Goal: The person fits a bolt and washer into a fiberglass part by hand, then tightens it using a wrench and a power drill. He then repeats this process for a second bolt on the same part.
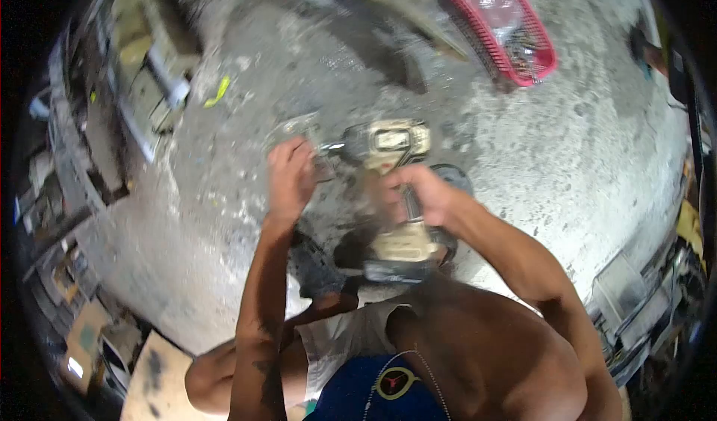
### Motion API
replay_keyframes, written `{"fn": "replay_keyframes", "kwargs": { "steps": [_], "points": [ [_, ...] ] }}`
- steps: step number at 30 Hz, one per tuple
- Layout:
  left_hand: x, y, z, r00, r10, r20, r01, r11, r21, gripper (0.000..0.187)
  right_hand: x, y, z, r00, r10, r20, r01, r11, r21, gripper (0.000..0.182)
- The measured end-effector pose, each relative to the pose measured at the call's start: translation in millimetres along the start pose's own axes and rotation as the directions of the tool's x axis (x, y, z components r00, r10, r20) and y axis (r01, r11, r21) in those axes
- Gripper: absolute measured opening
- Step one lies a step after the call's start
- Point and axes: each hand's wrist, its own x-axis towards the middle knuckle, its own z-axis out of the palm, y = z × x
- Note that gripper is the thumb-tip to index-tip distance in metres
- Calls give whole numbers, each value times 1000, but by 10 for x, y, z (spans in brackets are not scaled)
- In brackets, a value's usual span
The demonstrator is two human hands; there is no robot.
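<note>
My right hand (420, 193) is wrapped around the handle of a cream and black cordless drill (392, 138). The drill's black battery (397, 271) faces my body, and its chuck and bit point left. My left hand (293, 173) has its fingers curled in at the tip of the bit, on a thin, greyish flat piece (299, 124). Motion blur hides what exactly that piece is. Both hands are just above the concrete floor, in front of my bent legs.
A pink plastic basket (553, 56) holding small metal pieces and a clear bag stands at the upper right. A long strip (403, 10) lies left of it. A yellow-green scrap (217, 92) is on the floor. Metal parts (168, 81) line the left; more clutter (624, 290) sits right.
</note>
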Motion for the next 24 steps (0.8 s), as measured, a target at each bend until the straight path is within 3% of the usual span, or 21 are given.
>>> {"fn": "replay_keyframes", "kwargs": {
  "steps": [2, 3, 5, 6, 8, 10, 11, 12, 13, 14, 15, 16, 18, 20, 22, 24],
  "points": [
    [109, 27, -159, 992, -66, 107, 65, 998, 15, 19, 136, 58, 4, 996, -80, -24, 77, 992, -95, 11],
    [185, 51, -261, 994, -38, 107, 38, 999, 2, 19, 225, 90, -66, 998, -63, 11, 64, 995, -71, 8],
    [382, 155, -482, 946, -90, 310, 88, 996, 20, 20, 236, 129, -114, 997, -19, 80, 18, 1000, 21, 5],
    [512, 282, -572, 949, -63, 309, 62, 998, 14, 20, 244, 147, -123, 997, -47, 69, 47, 999, 6, 5],
    [813, 655, -720, 959, -169, 226, 154, 984, 84, 22, 196, 144, -108, 993, -90, 77, 90, 996, 3, 7],
    [1164, 1397, -611, 961, -168, 221, 214, 954, -208, 22, 212, 149, -183, 992, -122, 37, 121, 992, 19, 8],
    [1311, 1733, -498, 931, -140, 337, 298, 825, -481, 22, 227, 177, -226, 990, -138, 7, 138, 990, 23, 9],
    [1460, 1849, -203, 932, 231, 279, -98, 902, -420, 25, 214, 253, -245, 941, -335, -44, 331, 941, -72, 13],
    [1648, 2208, 74, 931, 33, 363, 165, 850, -500, 27, 183, 234, -256, 941, -337, -39, 333, 940, -76, 13],
    [1833, 2431, 405, 927, -30, 375, 227, 840, -493, 26, 143, 212, -269, 947, -322, 16, 321, 946, 40, 17],
    [2068, 2526, 778, 950, 20, 312, 145, 857, -495, 27, 119, 200, -278, 948, -309, 71, 295, 942, 158, 22],
    [2269, 2567, 1101, 965, 77, 249, 32, 913, -406, 31, 27, 90, -59, 959, -175, -224, 227, 945, 235, 31],
    [2549, 2652, 1587, 948, -52, 314, 125, 968, -217, 33, 72, 140, -165, 972, -220, -81, 231, 958, 171, 30],
    [2681, 2612, 1969, 871, -186, 454, 307, 928, -209, 29, 140, 180, -302, 970, -244, 4, 241, 962, 126, 29],
    [2638, 2663, 1869, 891, -188, 414, 309, 918, -248, 17, 271, 269, -473, 971, -229, 65, 224, 971, 81, 28],
    [2544, 2612, 2121, 919, -269, 289, 347, 900, -265, 19, 481, 415, -739, 966, -213, 145, 214, 977, 14, 28]
  ]
}}
